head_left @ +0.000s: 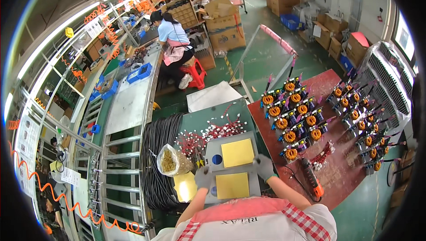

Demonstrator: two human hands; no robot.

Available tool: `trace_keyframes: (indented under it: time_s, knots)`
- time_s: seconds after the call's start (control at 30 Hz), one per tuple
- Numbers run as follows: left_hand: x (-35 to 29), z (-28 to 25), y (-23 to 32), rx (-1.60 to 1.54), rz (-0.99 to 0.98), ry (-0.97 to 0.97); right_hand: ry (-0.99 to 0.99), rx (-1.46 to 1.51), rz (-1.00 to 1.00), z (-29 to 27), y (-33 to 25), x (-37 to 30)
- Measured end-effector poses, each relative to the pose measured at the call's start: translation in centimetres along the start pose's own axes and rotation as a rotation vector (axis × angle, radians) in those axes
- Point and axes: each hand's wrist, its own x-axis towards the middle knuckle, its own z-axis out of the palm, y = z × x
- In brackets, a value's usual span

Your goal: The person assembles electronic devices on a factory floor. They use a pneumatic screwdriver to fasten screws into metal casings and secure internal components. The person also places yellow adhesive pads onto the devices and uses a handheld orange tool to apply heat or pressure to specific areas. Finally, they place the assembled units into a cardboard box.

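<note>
My gloved left hand (203,177) is at the lower left corner of the far grey panel (212,147), its fingers closed at the edge. At that panel's lower right corner, my gloved right hand (264,167) closes its fingers on the edge. A yellow rectangle (237,153) and a blue round spot lie on this panel. Nearer to me is a second grey panel (254,185) with a similar yellow rectangle (232,186). Left of my left hand stands a clear bag (182,163) of small brass-coloured parts, with a yellow sheet (184,186) below it.
Red-and-white wire leads (224,128) lie beyond the panels, a black cable coil (159,161) at left. The red board (337,174) at right bears several copper-coil assemblies (290,137) and an orange-black tool (313,180). A roller conveyor (122,171) runs left; a co-worker (173,37) sits beyond.
</note>
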Motion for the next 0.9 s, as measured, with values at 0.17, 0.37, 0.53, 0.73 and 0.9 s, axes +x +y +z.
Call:
trace_keyframes:
  time_s: [0.17, 0.37, 0.53, 0.73, 0.9]
  knots:
    - [-7.0, -1.3, 0.5, -0.084, -0.224, 0.113, -0.282, -0.143, 0.097, 0.5, 1.1, -5.8]
    - [-8.9, -0.2, -1.1, -0.126, -0.215, -0.046, -0.321, -0.177, 0.142, 2.7, 2.5, -6.9]
    - [-8.1, 0.0, -1.4, -0.264, -0.241, -0.121, -0.183, 0.06, 0.187, 6.3, 6.2, -7.3]
    - [-8.2, -0.3, -1.6, -0.239, -0.22, -0.203, -0.044, -0.041, 0.223, 3.0, -0.1, -7.7]
    - [-8.4, 0.0, -0.3, -0.267, -0.149, -0.209, -0.008, 0.021, 0.237, 3.1, 3.7, -9.3]
